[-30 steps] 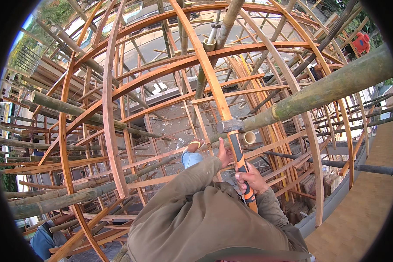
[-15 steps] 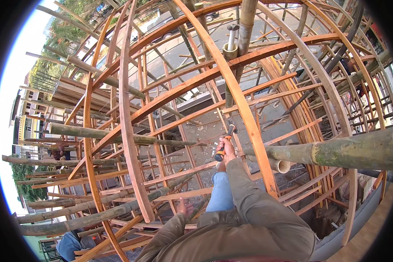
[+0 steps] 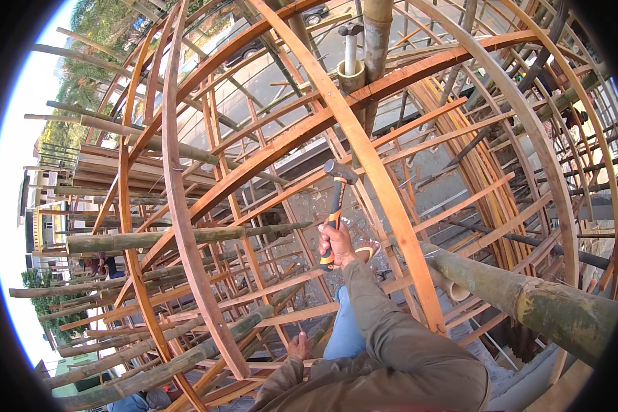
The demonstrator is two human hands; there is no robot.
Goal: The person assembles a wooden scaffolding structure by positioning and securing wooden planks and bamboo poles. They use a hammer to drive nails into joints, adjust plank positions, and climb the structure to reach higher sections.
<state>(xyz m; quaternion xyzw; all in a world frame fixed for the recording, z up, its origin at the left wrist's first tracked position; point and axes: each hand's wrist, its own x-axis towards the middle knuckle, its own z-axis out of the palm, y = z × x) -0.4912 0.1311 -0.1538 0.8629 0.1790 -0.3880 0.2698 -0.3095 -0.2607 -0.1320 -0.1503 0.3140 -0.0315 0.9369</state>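
Observation:
My right hand [image 3: 335, 246] is closed around the black-and-orange handle of a hammer [image 3: 337, 200]. The hammer's blunt metal head [image 3: 340, 172] points up and away, near a reddish wooden beam [image 3: 271, 152]. Lower and to the left, my left hand [image 3: 298, 347] holds nothing that I can see; its thumb sticks up and its other fingers show only in part. Beside it runs a green bamboo pole [image 3: 233, 328]. Right of the hammer, a long orange-brown curved strip [image 3: 367, 161] crosses the beam.
A second hammer with a white handle [image 3: 350, 55] stands in a cut bamboo cup [image 3: 351, 77] on an upright pole. A thick bamboo pole [image 3: 515, 281] juts in at right. Stacked planks [image 3: 460, 165] lie below. Another person's blue-clad leg [image 3: 127, 402] shows at lower left.
My right hand has moved slightly left, turning the hammer so its head now stands raised and in plain sight. My left hand sits a little lower. The view has shifted.

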